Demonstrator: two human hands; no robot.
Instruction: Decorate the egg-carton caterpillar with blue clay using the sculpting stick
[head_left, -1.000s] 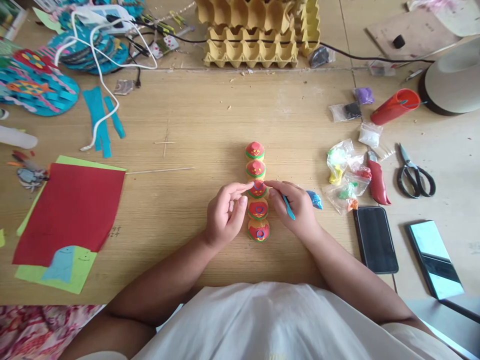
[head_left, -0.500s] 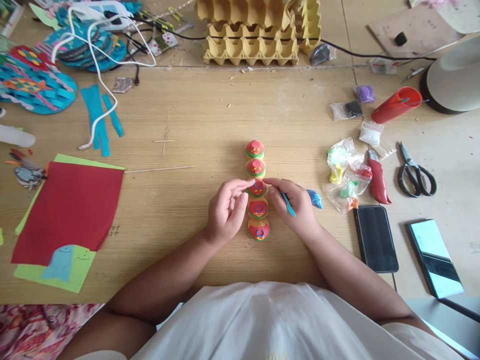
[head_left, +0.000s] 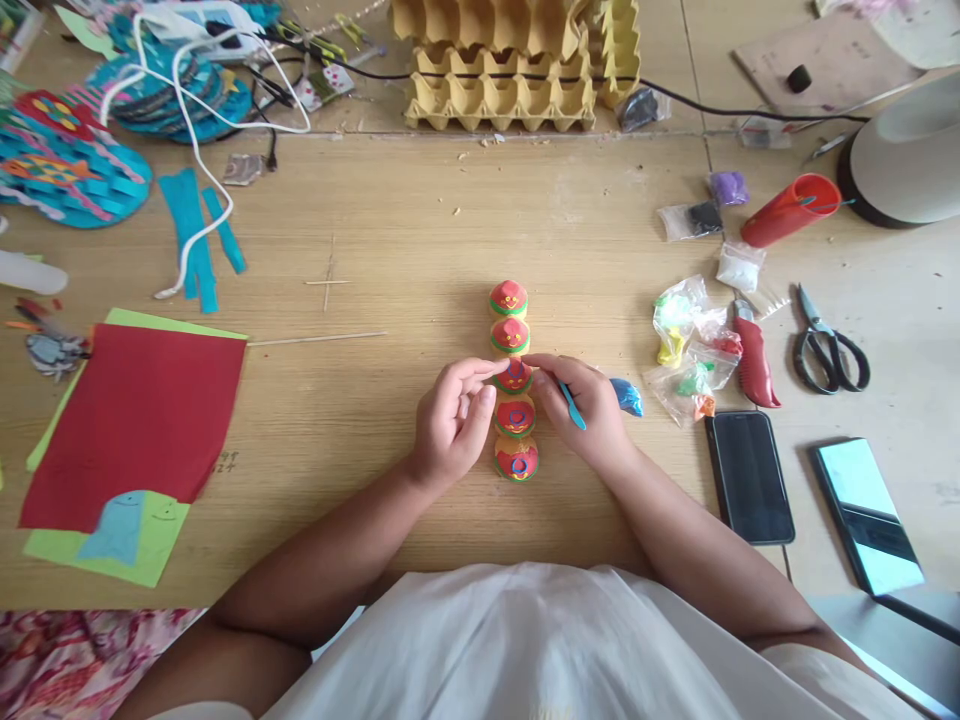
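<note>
A row of egg-carton cups (head_left: 516, 460) runs down the middle of the table, each topped with red clay and rimmed in green; the far two have small yellow faces, the nearer ones blue rings. At the left of the middle cup (head_left: 514, 377) is my left hand (head_left: 454, 415), its index finger stretched to the cup's top and its thumb apart, holding nothing visible. From the right, my right hand (head_left: 589, 405) keeps a small blue modelling tool (head_left: 573, 408) in its curled fingers, while its index fingertip reaches the same cup. Fingertips partly cover that cup.
Right of my hands are a blue clay packet (head_left: 628, 396), bagged clay (head_left: 694, 370), a red-handled cutter (head_left: 756, 362), scissors (head_left: 831, 345) and two phones (head_left: 750, 478). Egg cartons (head_left: 502, 95) lie at the back. Red paper (head_left: 142, 420) and thin sticks (head_left: 322, 339) are on the left.
My right hand has shifted slightly left at the middle cup, its index fingertip closer to my left one. My left hand stays in nearly the same place.
</note>
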